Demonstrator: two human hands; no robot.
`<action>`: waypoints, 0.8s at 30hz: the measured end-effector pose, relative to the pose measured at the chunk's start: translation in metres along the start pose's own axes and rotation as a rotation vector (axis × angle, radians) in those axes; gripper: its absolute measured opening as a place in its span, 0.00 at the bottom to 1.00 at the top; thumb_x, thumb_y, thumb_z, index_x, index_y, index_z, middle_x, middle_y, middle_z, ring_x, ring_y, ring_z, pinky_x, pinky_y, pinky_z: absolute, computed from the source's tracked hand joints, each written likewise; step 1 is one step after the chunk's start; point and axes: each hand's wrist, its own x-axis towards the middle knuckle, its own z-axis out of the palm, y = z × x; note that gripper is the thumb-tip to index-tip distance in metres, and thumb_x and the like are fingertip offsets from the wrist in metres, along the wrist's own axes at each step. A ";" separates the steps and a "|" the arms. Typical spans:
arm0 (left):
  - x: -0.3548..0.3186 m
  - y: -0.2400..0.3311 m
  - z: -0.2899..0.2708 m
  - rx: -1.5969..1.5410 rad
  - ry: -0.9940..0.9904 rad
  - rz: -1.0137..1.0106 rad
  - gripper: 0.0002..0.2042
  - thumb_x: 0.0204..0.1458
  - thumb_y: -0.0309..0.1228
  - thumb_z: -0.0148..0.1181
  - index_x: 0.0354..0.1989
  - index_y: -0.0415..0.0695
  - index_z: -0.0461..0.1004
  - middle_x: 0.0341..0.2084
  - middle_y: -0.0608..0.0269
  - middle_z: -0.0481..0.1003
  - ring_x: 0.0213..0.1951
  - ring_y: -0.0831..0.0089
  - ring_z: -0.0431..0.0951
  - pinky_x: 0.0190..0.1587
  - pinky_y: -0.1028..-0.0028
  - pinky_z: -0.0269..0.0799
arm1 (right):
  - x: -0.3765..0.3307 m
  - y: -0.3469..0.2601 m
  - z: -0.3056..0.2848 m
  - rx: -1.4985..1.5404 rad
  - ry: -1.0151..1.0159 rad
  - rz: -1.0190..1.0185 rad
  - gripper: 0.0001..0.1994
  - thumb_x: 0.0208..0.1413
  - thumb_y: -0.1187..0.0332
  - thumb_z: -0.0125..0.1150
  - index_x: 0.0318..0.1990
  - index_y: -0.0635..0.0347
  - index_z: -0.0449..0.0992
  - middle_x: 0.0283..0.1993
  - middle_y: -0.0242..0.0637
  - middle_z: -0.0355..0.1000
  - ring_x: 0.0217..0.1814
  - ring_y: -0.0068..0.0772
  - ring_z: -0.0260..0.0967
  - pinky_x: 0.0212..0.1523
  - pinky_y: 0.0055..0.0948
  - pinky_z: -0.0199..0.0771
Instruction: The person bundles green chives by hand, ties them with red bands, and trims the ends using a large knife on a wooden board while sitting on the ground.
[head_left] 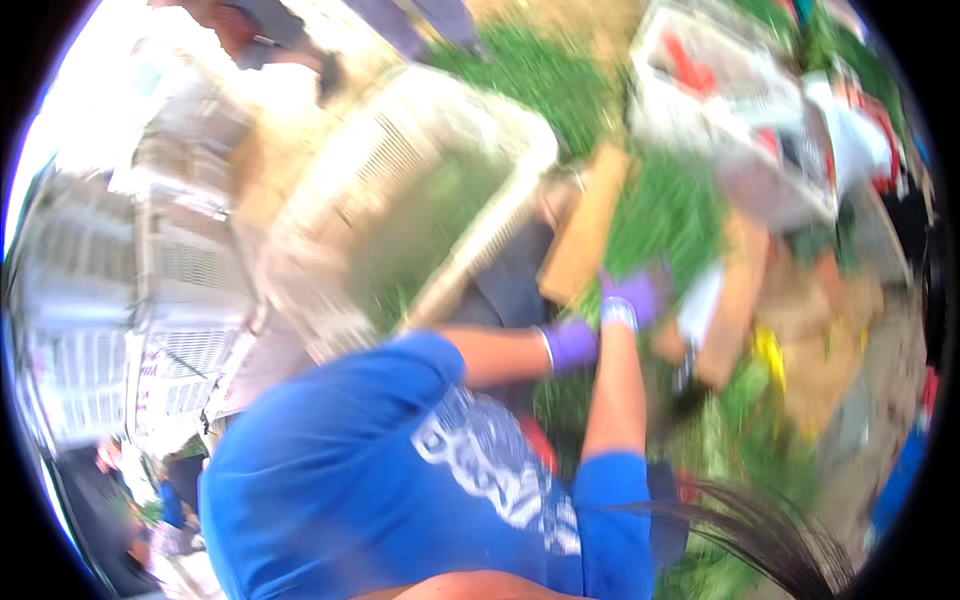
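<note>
Motion smears the head view. My right hand (634, 294), in a purple glove, lies at the near end of a bunch of long, thin green leaves (668, 212). Its thumb and fingers look spread apart. To its left and a little nearer is my left hand (573, 344), also gloved in purple; its fingers are too blurred to read. The leaves lie between two wooden boards, a left board (590, 228) and a right board (735, 305). A pale, blade-like strip (700, 302) with a dark end rests beside the right board.
A large white plastic crate (540, 165) with greens inside stands at the left. Another white crate (690, 130) holding red items is at the far right. More greens (540, 85) lie on the ground beyond. Stacked crates (90, 330) fill the left side. A yellow item (770, 357) lies at the right.
</note>
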 end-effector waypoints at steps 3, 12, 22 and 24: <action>-0.024 0.008 0.020 -0.331 0.235 -0.043 0.07 0.41 0.34 0.50 0.22 0.47 0.73 0.15 0.56 0.71 0.18 0.57 0.71 0.20 0.62 0.65 | -0.043 -0.008 -0.029 0.049 -0.189 0.157 0.55 0.28 0.41 0.65 0.62 0.56 0.41 0.63 0.48 0.45 0.61 0.52 0.48 0.51 0.49 0.60; -0.016 0.018 0.002 -0.055 -0.060 -0.055 0.07 0.41 0.35 0.51 0.24 0.49 0.73 0.17 0.60 0.73 0.20 0.59 0.74 0.21 0.63 0.66 | -0.029 0.004 -0.022 -0.062 -0.181 0.186 0.60 0.24 0.36 0.64 0.63 0.52 0.35 0.64 0.50 0.39 0.59 0.54 0.50 0.42 0.48 0.66; -0.100 0.036 -0.024 -0.701 -0.209 0.112 0.17 0.49 0.36 0.47 0.47 0.46 0.67 0.32 0.51 0.73 0.34 0.63 0.75 0.36 0.69 0.69 | -0.029 0.020 -0.032 0.066 -0.178 0.059 0.57 0.30 0.39 0.63 0.63 0.50 0.32 0.65 0.49 0.37 0.65 0.53 0.38 0.51 0.52 0.56; -0.119 0.025 -0.039 -0.736 0.065 -0.296 0.23 0.52 0.35 0.48 0.57 0.46 0.56 0.42 0.52 0.70 0.42 0.65 0.72 0.43 0.71 0.67 | -0.061 0.017 -0.088 0.381 0.102 -0.119 0.52 0.36 0.45 0.63 0.63 0.54 0.35 0.66 0.48 0.34 0.66 0.47 0.36 0.59 0.45 0.47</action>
